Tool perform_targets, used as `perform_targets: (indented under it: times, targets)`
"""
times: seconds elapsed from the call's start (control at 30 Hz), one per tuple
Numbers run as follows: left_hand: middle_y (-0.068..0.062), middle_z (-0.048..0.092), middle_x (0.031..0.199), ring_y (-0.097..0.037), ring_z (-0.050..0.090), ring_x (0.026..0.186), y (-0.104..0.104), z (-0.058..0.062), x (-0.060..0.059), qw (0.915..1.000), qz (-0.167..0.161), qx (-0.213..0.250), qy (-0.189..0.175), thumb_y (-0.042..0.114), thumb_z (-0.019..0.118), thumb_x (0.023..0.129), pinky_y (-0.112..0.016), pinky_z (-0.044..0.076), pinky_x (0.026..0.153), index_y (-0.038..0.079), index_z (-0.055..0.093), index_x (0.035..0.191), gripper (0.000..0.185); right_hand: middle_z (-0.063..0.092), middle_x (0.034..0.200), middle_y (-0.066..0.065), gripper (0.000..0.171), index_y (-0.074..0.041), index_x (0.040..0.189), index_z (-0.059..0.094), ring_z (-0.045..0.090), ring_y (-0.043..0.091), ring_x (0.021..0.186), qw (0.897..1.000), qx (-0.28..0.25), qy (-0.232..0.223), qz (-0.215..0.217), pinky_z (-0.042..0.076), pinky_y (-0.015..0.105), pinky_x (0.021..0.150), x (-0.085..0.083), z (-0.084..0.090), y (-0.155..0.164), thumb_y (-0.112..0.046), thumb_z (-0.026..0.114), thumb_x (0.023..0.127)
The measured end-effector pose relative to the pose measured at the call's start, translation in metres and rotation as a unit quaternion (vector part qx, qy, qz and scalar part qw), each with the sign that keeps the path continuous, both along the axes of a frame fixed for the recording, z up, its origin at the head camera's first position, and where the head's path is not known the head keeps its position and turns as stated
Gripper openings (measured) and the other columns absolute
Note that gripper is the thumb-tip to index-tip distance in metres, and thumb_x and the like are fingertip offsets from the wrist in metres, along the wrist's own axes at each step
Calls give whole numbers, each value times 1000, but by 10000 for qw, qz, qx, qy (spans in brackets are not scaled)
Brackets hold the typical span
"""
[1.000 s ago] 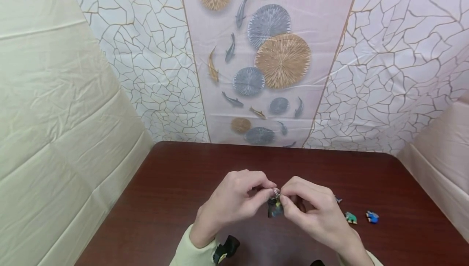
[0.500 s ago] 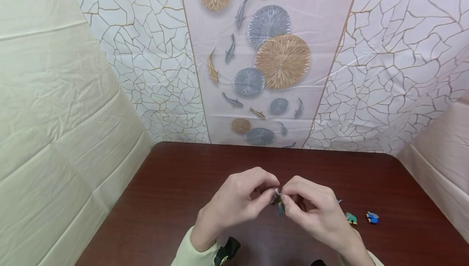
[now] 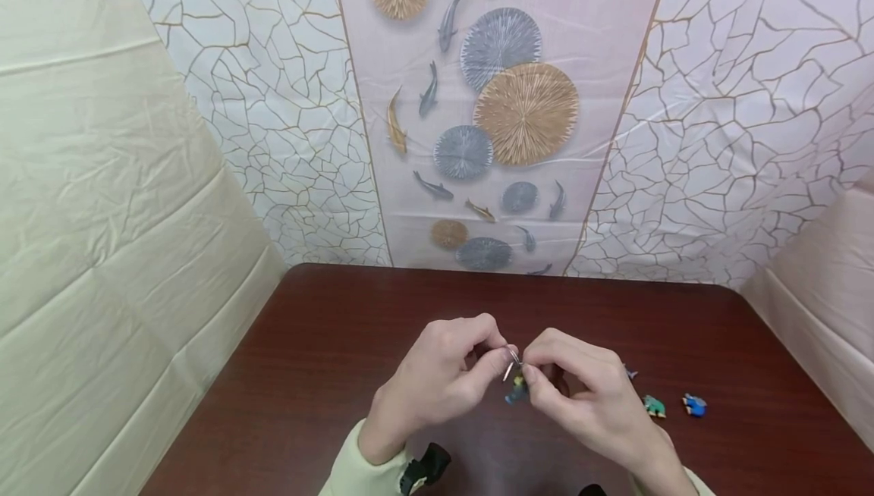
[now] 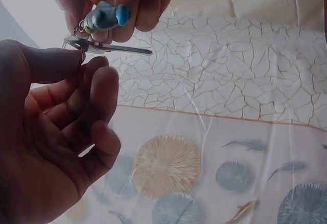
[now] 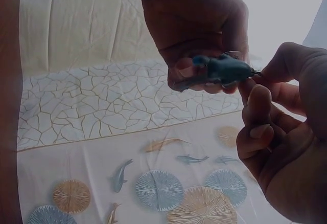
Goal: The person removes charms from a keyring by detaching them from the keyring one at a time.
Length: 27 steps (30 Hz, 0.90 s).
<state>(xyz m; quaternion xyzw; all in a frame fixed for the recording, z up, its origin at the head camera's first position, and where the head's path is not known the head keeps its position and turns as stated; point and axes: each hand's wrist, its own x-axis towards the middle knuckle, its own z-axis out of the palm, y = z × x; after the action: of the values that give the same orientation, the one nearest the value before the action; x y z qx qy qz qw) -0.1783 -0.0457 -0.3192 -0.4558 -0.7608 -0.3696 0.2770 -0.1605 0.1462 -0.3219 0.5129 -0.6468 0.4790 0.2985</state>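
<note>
Thumb and fingertips of my left hand pinch a metal key ring, mostly covered by the fingers. A flat key hangs from it. Opposite, my right hand pinches the small metal chain of a figurine charm, close to the ring. The figurine is blue-grey with a bright blue end and some yellow-green, and dangles below the fingertips in the head view. Both hands are held above the table, fingertips nearly touching. Whether the charm's link is threaded on the ring is hidden by the fingers.
On the dark red-brown table, right of my right hand, lie a green charm and a blue one. A third small item is partly covered by that hand. Patterned cloth hangs behind the table.
The key and figurine have swung and turned beneath the fingertips. My left fingers have shifted slightly on the ring; my right hand has stayed nearly still.
</note>
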Motion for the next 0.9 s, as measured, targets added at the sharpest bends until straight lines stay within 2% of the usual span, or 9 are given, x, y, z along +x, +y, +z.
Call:
perform_targets:
  times: [0.1, 0.17, 0.27, 0.4, 0.5, 0.6, 0.73, 0.9]
  targets:
    - [11, 60, 72, 8, 46, 63, 0, 0, -1, 9996, -196, -12, -218, 5, 63, 89, -4, 41, 58, 16, 60, 86, 12, 55, 79, 0, 21, -3, 85, 61, 48, 2, 70, 10000, -1, 19, 51, 37, 12, 52, 0, 0, 0, 17, 60, 78]
    - [9, 62, 78, 6, 51, 67, 0, 0, -2, 9995, -292, -39, -99, 4, 62, 89, -5, 44, 61, 14, 62, 91, 10, 55, 79, 0, 21, -3, 85, 61, 48, 2, 70, 10000, 16, 39, 32, 37, 11, 52, -1, 0, 1, 17, 60, 78]
    - [6, 66, 84, 2, 56, 71, -1, 1, -3, 9987, -301, -118, 385, 5, 64, 89, -6, 46, 67, 12, 64, 96, 10, 55, 79, 0, 21, -3, 86, 61, 48, 1, 69, 10000, 25, 59, -10, 36, 11, 52, -1, 0, 1, 16, 60, 78]
    - [8, 71, 82, -2, 57, 68, -2, 1, -4, 9938, -76, -213, 1089, 7, 70, 87, -8, 45, 69, 13, 68, 91, 8, 56, 79, 1, 20, -2, 86, 62, 47, 1, 69, 10000, -41, 23, 54, 35, 11, 50, -1, 0, 2, 16, 60, 79]
    - [9, 72, 80, -1, 55, 65, -2, 0, -4, 9914, 64, -210, 1291, 8, 72, 85, -10, 45, 67, 14, 67, 86, 8, 56, 79, 1, 19, -2, 85, 61, 47, 2, 68, 9999, -66, 0, 114, 35, 11, 50, -1, 0, 2, 16, 61, 79]
    - [11, 72, 79, 0, 53, 61, -1, -1, -3, 9929, 153, -150, 1172, 9, 71, 84, -9, 42, 64, 16, 64, 82, 10, 56, 79, 1, 19, -2, 86, 61, 48, 2, 69, 9999, -55, -30, 145, 36, 11, 51, 0, 0, 2, 16, 61, 80]
    - [15, 69, 74, 2, 48, 58, 1, -2, -2, 9966, 225, -73, 790, 9, 68, 85, -7, 36, 59, 18, 61, 80, 13, 56, 79, 1, 21, -3, 86, 61, 48, 2, 69, 9999, -53, -61, 153, 37, 12, 52, 1, 0, 2, 17, 61, 79]
    - [14, 63, 70, 4, 47, 59, 3, -2, -1, 9992, 120, -117, 364, 8, 64, 88, -4, 36, 58, 18, 60, 83, 12, 56, 79, 0, 22, -3, 86, 62, 48, 2, 69, 9999, -18, -76, 67, 37, 12, 52, 1, 0, 2, 17, 61, 78]
